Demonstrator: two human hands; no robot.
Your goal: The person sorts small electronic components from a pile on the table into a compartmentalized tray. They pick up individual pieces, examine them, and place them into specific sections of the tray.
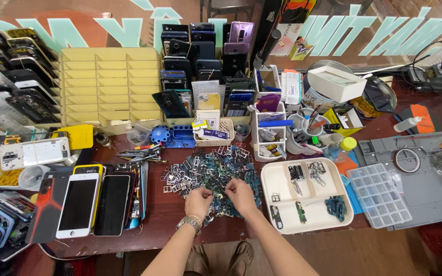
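Sorting looked early-stage. Both hands met at the near edge of the pile of small phone parts (211, 171); left hand (198, 201), watch on wrist, and right hand (241, 195) were pinched together on one small piece between the fingertips; too small to tell which kind. Bulk of the pile lay just beyond the hands, unsorted: metal trays and green-blue boards mixed. Right of the right hand sat the white divided tray (282, 186); a few parts in four of its sections, most space bare. Further right, the clear compartment box (379, 194) looked empty. Left of the left hand, a row of phones (95, 202) lay untouched. Judgement: small fraction done; most left.
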